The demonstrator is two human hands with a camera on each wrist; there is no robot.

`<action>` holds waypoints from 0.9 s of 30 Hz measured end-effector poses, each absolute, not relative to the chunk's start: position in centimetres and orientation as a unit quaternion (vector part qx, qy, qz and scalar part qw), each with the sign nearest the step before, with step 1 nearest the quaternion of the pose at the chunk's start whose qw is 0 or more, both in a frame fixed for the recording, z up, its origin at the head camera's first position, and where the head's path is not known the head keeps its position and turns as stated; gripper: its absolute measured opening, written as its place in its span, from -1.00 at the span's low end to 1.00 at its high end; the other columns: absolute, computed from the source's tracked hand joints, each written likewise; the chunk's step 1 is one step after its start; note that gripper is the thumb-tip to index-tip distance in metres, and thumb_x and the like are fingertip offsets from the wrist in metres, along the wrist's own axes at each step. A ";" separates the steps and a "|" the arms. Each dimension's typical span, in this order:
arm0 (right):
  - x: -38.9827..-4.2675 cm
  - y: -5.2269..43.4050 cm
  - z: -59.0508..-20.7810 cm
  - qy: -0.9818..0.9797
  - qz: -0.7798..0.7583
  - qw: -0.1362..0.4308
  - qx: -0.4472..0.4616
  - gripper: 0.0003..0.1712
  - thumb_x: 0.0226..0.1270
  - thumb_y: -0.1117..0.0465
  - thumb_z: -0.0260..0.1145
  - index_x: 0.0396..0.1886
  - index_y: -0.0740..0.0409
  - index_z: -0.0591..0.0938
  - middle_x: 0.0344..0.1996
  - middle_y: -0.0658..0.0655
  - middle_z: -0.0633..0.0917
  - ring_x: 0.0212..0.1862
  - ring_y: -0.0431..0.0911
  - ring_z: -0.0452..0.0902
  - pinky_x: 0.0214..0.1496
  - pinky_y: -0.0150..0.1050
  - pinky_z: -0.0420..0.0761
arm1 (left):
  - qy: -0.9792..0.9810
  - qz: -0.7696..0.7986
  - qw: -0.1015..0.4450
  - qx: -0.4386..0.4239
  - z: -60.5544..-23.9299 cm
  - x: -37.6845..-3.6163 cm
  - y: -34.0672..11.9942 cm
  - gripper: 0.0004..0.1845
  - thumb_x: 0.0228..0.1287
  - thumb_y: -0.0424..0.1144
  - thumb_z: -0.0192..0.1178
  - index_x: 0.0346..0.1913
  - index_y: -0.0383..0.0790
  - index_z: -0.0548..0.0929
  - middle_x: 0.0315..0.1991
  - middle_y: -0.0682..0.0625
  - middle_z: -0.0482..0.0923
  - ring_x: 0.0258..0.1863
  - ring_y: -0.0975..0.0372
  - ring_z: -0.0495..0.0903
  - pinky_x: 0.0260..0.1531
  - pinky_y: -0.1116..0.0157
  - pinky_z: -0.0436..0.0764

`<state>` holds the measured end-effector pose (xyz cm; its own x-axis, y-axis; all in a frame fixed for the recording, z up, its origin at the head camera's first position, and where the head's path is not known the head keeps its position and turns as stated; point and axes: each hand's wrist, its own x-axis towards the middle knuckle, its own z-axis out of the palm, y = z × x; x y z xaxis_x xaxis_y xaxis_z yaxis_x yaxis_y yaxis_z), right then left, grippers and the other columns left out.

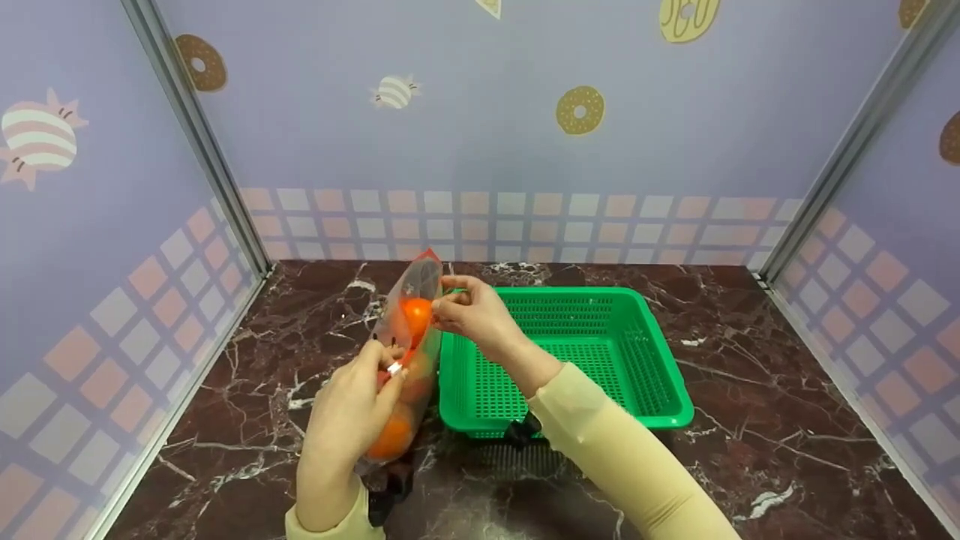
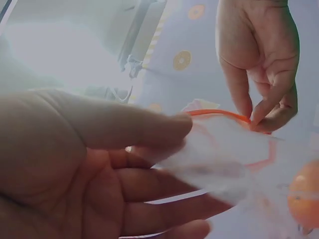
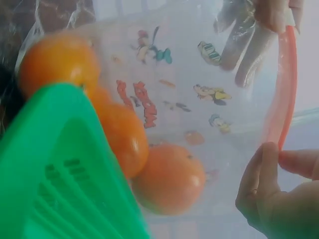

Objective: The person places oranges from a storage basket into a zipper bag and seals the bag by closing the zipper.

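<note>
A clear plastic zip bag (image 1: 424,277) with a red-orange zip edge (image 3: 287,89) stands upright beside the basket, with several oranges (image 3: 169,180) in it. Cartoon prints (image 3: 144,102) decorate its side. Near a small white slider (image 1: 394,368), my left hand (image 1: 349,401) pinches one end of the bag's mouth between thumb and fingers. Farther along that edge, my right hand (image 1: 480,311) pinches the rim with thumb and fingertips. One orange (image 1: 417,315) shows high up between my two hands. In the left wrist view the mouth edge runs from one hand to the other.
A green perforated plastic basket (image 1: 656,360) stands just right of the bag, beneath my right forearm. Both rest on a dark red marbled tabletop (image 1: 757,420). Printed purple wall panels (image 1: 480,150) close off the back and sides.
</note>
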<state>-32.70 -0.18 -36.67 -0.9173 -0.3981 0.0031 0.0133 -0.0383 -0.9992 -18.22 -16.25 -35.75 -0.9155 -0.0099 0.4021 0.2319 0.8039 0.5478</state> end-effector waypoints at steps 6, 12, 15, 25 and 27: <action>-30.8 0.2 -35.9 0.744 -0.585 0.002 -0.323 -0.63 0.46 0.24 0.36 0.21 0.18 0.64 -0.12 0.14 0.69 -0.22 -0.11 0.64 -0.12 -0.25 0.71 | -0.925 -0.304 0.229 -0.017 -35.7 -18.4 -16.0 -0.88 0.36 -0.30 0.32 -0.24 -0.20 0.56 -0.10 -0.16 0.80 -0.49 0.04 0.61 -0.52 0.02 0.52; -29.8 0.5 -35.1 0.704 -0.456 -0.036 -0.544 -0.75 0.39 0.24 0.42 0.00 0.20 0.79 -0.02 0.18 0.76 -0.21 -0.07 0.66 -0.22 -0.29 0.68 | -0.919 -0.306 0.247 0.001 -35.7 -18.5 -15.8 -0.85 0.32 -0.32 0.35 -0.30 -0.22 0.56 -0.35 -0.20 0.76 -0.46 -0.01 0.71 -0.49 -0.05 0.60; -29.7 0.3 -34.9 0.706 -0.415 -0.038 -0.573 -0.76 0.37 0.24 0.42 -0.01 0.18 0.81 -0.04 0.15 0.80 -0.14 -0.08 0.69 -0.22 -0.35 0.67 | -0.915 -0.315 0.252 0.011 -35.7 -18.6 -15.7 -0.84 0.28 -0.33 0.38 -0.34 -0.24 0.57 -0.43 -0.20 0.74 -0.55 0.05 0.64 -0.53 0.04 0.55; -29.8 0.0 -35.0 0.724 -0.370 -0.075 -0.577 -0.87 0.37 0.27 0.40 -0.16 0.19 0.79 -0.19 0.12 0.80 -0.12 -0.06 0.67 0.08 -0.28 0.60 | -0.894 -0.341 0.288 0.026 -35.8 -19.0 -15.3 -0.84 0.18 -0.40 0.45 -0.44 -0.31 0.65 -0.47 -0.19 0.75 -0.52 0.01 0.70 -0.47 0.11 0.63; -30.0 0.0 -35.1 0.721 -0.363 -0.079 -0.585 -0.89 0.39 0.28 0.38 -0.17 0.20 0.77 -0.20 0.13 0.77 -0.12 -0.04 0.65 0.11 -0.25 0.60 | -0.893 -0.342 0.293 0.028 -35.8 -19.0 -15.1 -0.84 0.19 -0.39 0.46 -0.44 -0.32 0.66 -0.47 -0.20 0.76 -0.52 0.02 0.70 -0.48 0.12 0.62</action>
<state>-29.95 0.01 -35.05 -0.3029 -0.7863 0.5385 -0.9009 0.0519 -0.4310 -19.04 -15.14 -35.83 -0.8272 -0.2494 0.5035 0.1506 0.7649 0.6263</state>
